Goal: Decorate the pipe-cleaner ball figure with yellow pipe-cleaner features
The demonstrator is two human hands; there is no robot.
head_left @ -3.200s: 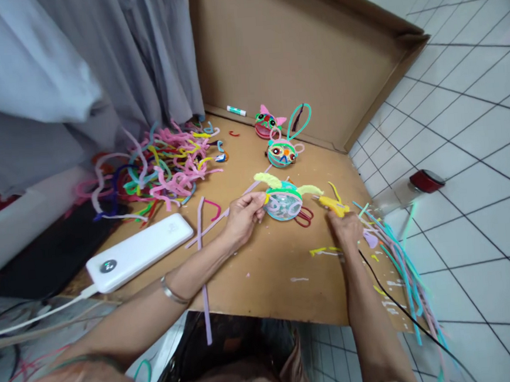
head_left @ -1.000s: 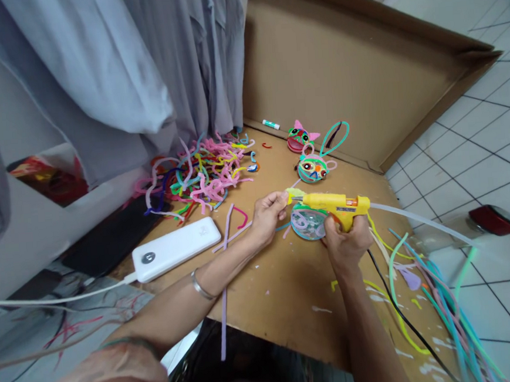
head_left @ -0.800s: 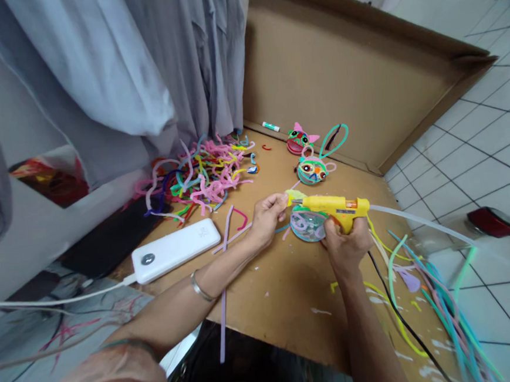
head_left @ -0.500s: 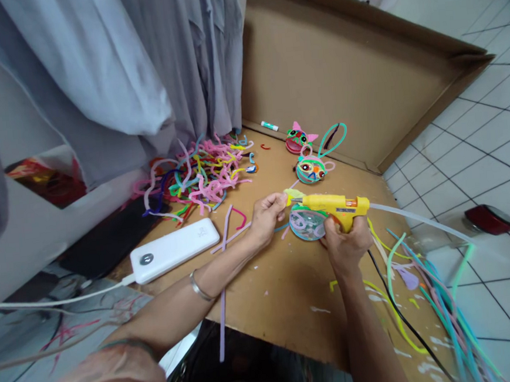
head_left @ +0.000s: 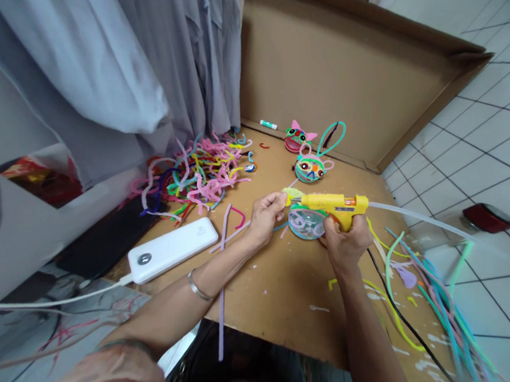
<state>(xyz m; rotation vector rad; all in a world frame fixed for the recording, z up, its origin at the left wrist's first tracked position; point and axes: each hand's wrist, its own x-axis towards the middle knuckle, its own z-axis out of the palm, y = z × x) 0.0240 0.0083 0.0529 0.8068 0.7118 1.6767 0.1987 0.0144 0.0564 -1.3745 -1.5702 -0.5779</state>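
My right hand (head_left: 348, 236) is wrapped round the handle of a yellow hot glue gun (head_left: 326, 202), with a long clear glue stick (head_left: 416, 216) running out of its back. The metal nozzle points left, at a small yellow piece (head_left: 288, 200) pinched between my left thumb and fingers. What that piece is made of I cannot make out. My left hand (head_left: 266, 216) wears a bracelet at the wrist. Just below the gun lies a round clear disc (head_left: 304, 222) edged in green and blue, with lilac coils on it. A pale yellow-green bit (head_left: 294, 192) shows behind the nozzle.
A heap of fuzzy pipe cleaners (head_left: 205, 174) lies at the back left, near a white power bank (head_left: 173, 249). Two decorated animal faces (head_left: 310, 168) stand at the back by a glue tube (head_left: 268, 124). More pipe cleaners (head_left: 445, 305) and a black cord (head_left: 397, 309) lie right.
Both hands hold nearly the same pose, with the nozzle still at the yellow piece. The whole view has shifted very slightly.
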